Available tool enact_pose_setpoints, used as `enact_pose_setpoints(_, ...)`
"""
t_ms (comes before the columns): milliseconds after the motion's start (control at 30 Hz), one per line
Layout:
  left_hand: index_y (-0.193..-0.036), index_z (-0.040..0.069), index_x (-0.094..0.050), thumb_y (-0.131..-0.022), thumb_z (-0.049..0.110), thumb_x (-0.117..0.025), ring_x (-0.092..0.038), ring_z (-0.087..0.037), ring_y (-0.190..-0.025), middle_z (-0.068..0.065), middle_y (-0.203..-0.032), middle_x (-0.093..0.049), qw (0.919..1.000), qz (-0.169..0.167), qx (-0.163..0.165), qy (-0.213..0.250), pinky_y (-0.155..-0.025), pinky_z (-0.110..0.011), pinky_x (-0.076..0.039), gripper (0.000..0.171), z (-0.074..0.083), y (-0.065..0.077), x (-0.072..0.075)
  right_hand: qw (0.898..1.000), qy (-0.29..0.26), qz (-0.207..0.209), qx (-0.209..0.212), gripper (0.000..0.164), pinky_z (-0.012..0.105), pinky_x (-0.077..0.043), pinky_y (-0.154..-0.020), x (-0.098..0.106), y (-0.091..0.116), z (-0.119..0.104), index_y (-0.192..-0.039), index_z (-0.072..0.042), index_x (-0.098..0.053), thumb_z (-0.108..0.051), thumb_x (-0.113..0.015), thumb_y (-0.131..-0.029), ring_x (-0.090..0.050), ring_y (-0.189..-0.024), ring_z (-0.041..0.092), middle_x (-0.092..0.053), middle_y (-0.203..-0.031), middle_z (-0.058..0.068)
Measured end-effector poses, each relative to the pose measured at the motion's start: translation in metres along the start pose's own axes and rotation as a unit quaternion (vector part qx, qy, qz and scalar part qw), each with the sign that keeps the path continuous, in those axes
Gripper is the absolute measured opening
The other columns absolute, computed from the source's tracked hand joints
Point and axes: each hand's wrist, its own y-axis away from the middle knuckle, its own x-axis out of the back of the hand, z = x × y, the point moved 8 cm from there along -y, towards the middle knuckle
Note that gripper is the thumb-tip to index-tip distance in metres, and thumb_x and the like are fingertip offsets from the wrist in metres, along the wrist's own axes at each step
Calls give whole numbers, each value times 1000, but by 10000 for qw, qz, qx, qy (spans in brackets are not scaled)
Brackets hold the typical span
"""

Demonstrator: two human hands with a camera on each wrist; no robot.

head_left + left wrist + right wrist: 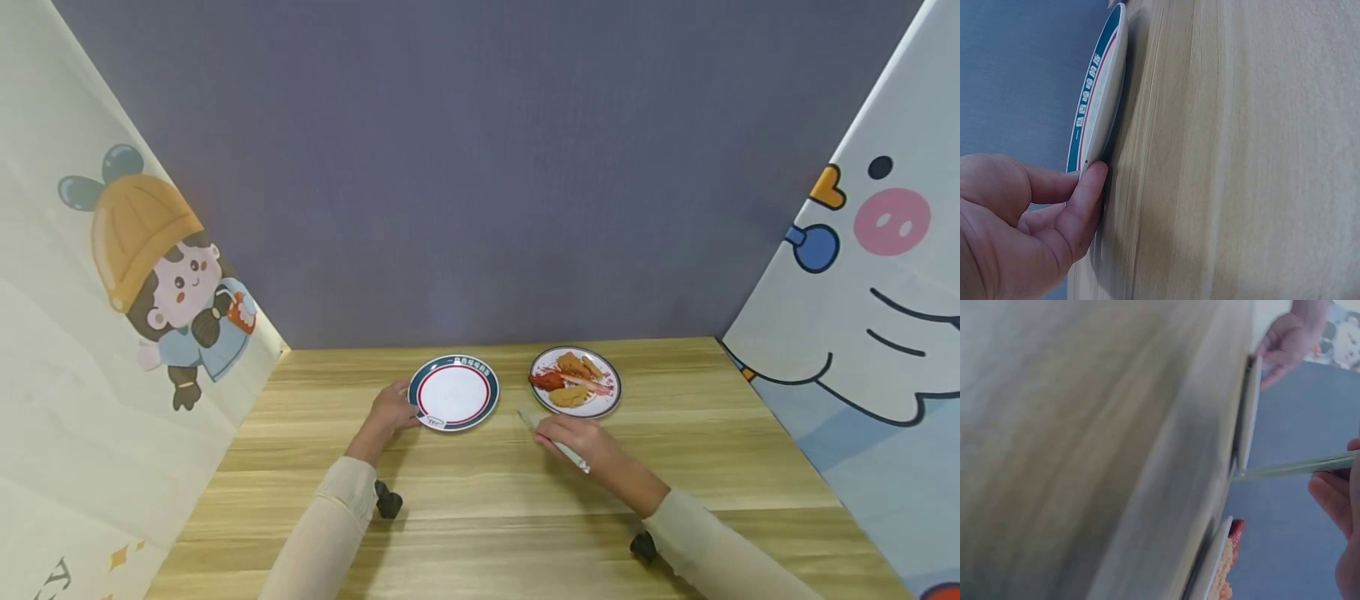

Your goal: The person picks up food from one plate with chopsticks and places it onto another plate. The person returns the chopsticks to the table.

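My left hand (pixel 393 406) pinches the left rim of a white plate (pixel 453 393) with a dark teal border, a red ring and lettering. In the left wrist view, the thumb lies on top of the plate (pixel 1100 94) and a finger under its edge. My right hand (pixel 579 442) holds pale green chopsticks (pixel 531 417), their tips pointing toward the gap between the plates. In the right wrist view the chopsticks (pixel 1291 467) lie close together, nothing between the tips. A second plate (pixel 600 408) carries fried chicken pieces (pixel 570 397) and reddish food (pixel 547 381).
Both plates lie on a wood-grain table (pixel 480 517) near its back edge. A grey-blue panel (pixel 480 183) rises behind it. Printed cartoon panels stand at the left (pixel 75 333) and right (pixel 862 350). Dark wrist devices (pixel 387 500) sit under the sleeves.
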Motion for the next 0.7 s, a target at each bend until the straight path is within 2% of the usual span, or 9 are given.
enact_pose_setpoints(67,-155,2,-37,-87,-13,-58,-68,-28,-95,-33,-137,-54,10000,-4,-27,46,-70,-27,-65,72,0,1,0,9991,252,-302,156,32,24,-63,-68,-8,3,-3,-93,-11,-74,-33,-53,-106,-71,-80,11,-73,-91,-2)
enact_pose_setpoints(133,-155,2,-38,-87,-13,-58,-68,-27,-93,-32,-137,-54,9999,-10,-33,105,-69,-27,-65,73,0,0,-1,9969,440,-557,340,31,23,-63,-67,-14,5,-6,-93,-12,-73,-33,-55,-105,-71,-81,11,-73,-92,-1)
enact_pose_setpoints(267,-154,2,-38,-86,-14,-57,-68,-26,-91,-33,-136,-54,9998,-36,-64,179,-69,-27,-65,73,0,0,-1,9923,459,-967,620,13,23,-64,-71,-24,8,-11,-94,-12,-73,-25,-71,-95,-71,-85,13,-73,-95,1)
enact_pose_setpoints(367,-154,1,-38,-86,-15,-57,-68,-27,-91,-33,-136,-54,9998,-52,-79,187,-70,-28,-66,73,0,0,-1,9889,501,-1203,710,12,23,-64,-75,-29,9,-14,-94,-12,-73,-23,-76,-90,-71,-87,14,-73,-96,2)
enact_pose_setpoints(533,-154,2,-39,-86,-14,-58,-68,-28,-94,-32,-137,-55,10000,-8,-35,92,-69,-27,-65,72,1,-1,1,9855,629,-1396,738,11,23,-63,-72,-36,11,-19,-89,-13,-70,-23,-68,-95,-70,-84,13,-70,-93,1)
enact_pose_setpoints(633,-155,3,-38,-87,-13,-58,-67,-27,-94,-32,-138,-54,10000,-27,-10,66,-69,-27,-65,72,0,0,1,9844,677,-1438,750,9,23,-62,-67,-39,11,-23,-85,-14,-69,-20,-75,-87,-69,-79,13,-69,-90,1)
enact_pose_setpoints(700,-155,2,-38,-87,-13,-58,-67,-26,-92,-32,-137,-54,10000,-35,-6,38,-69,-26,-65,72,0,0,1,9824,743,-1527,775,14,22,-61,-65,-42,12,-26,-84,-14,-68,-20,-80,-80,-67,-77,12,-68,-89,1)
